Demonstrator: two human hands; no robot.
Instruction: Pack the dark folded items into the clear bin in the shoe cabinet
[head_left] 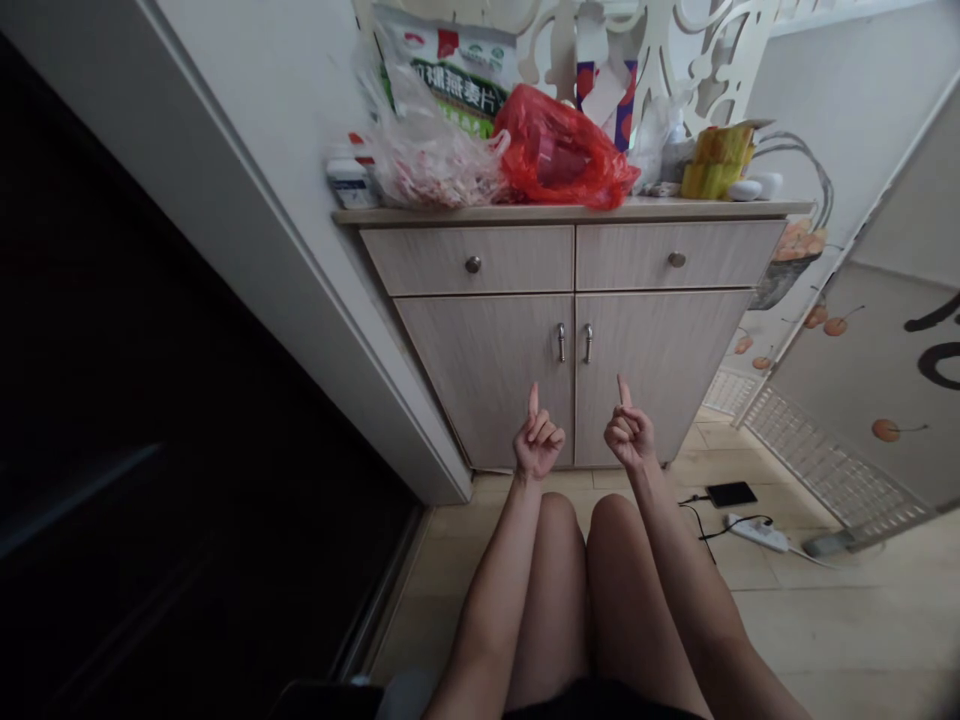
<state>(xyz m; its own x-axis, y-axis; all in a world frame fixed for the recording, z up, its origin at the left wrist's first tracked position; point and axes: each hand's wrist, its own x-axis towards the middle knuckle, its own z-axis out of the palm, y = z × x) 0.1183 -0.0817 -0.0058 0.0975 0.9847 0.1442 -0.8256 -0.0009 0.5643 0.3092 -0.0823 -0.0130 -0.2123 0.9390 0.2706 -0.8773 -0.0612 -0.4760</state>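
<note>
My left hand [538, 442] is raised in front of the cabinet's left door [487, 370], palm side toward me. Its index finger points up while the other fingers are curled in, and nothing shows in it. My right hand [630, 432] mirrors it before the right door [652, 370], index finger up and the rest folded, also holding nothing visible. Above the fingertips are two metal door handles, the left one [561, 342] and the right one [588, 343]. Both hands appear apart from the handles.
On the cabinet top [645, 212] lie a red plastic bag [562, 150], a clear bag [442, 165], an oatmeal bag [465, 75] and a yellow package [716, 160]. A phone [731, 494] and a white power strip [757, 532] with cables lie on the floor at right. A folding screen [877, 350] stands beyond.
</note>
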